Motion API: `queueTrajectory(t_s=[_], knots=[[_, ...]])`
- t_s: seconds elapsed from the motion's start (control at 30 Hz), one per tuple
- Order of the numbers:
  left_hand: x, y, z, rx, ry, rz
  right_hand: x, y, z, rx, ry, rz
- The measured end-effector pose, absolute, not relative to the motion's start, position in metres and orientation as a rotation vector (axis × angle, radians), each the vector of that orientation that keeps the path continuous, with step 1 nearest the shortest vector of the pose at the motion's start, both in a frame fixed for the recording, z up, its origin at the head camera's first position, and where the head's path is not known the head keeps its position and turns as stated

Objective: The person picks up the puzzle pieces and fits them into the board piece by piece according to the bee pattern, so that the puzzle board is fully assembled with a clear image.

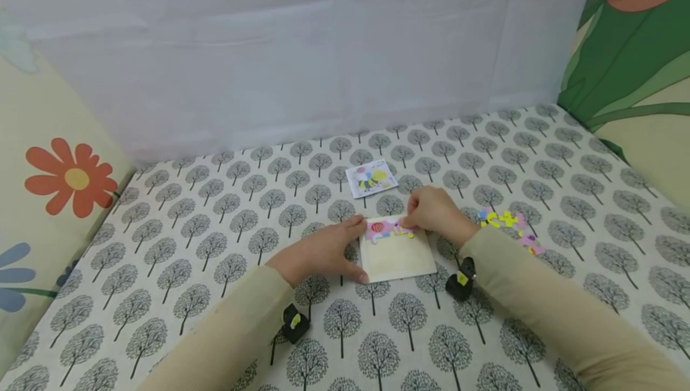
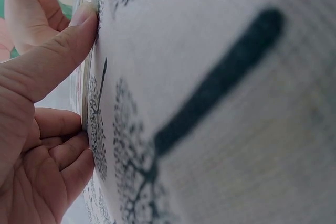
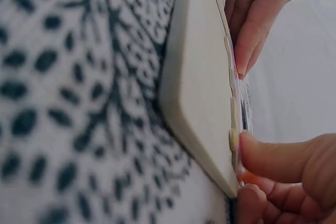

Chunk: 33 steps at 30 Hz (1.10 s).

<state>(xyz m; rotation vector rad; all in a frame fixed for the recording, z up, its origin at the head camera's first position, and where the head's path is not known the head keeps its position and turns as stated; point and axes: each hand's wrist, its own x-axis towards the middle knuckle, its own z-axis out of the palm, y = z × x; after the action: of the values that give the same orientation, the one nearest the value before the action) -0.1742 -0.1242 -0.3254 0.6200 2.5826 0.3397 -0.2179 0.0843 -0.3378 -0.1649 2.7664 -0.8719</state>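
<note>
A cream, shallow puzzle board [image 1: 399, 259] lies on the cloth in front of me. Along its far edge sit several joined puzzle pieces [image 1: 377, 230], pink and lilac with a red round patch. My left hand [image 1: 323, 250] holds the board's left side, thumb at the near corner and fingers at the far one. At the far right corner my right hand [image 1: 436, 214] pinches a puzzle piece against the board. The right wrist view shows the right thumb [image 3: 278, 158] over the piece at the edge, its fingers beyond. Fingertips partly hide that piece.
Behind the board lies a picture card [image 1: 372, 179] with a bee on it. Loose yellow, pink and purple puzzle pieces [image 1: 507, 220] lie in a heap to the right, past my right forearm. A tree-print cloth [image 1: 259, 295] covers the table, and a white sheet [image 1: 323, 49] hangs behind.
</note>
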Motion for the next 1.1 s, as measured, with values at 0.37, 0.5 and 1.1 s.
queueTrajectory(t_s=[0.37, 0.5, 1.1], knots=[[-0.175, -0.124, -0.324, 0.613, 2.58, 0.333, -0.22, 0.085, -0.339, -0.159, 2.729, -0.886], [-0.174, -0.123, -0.325, 0.604, 2.578, 0.34, -0.222, 0.085, -0.34, -0.165, 2.723, -0.871], [-0.175, -0.124, -0.329, 0.621, 2.569, 0.348, -0.217, 0.096, -0.343, -0.095, 2.522, -1.11]])
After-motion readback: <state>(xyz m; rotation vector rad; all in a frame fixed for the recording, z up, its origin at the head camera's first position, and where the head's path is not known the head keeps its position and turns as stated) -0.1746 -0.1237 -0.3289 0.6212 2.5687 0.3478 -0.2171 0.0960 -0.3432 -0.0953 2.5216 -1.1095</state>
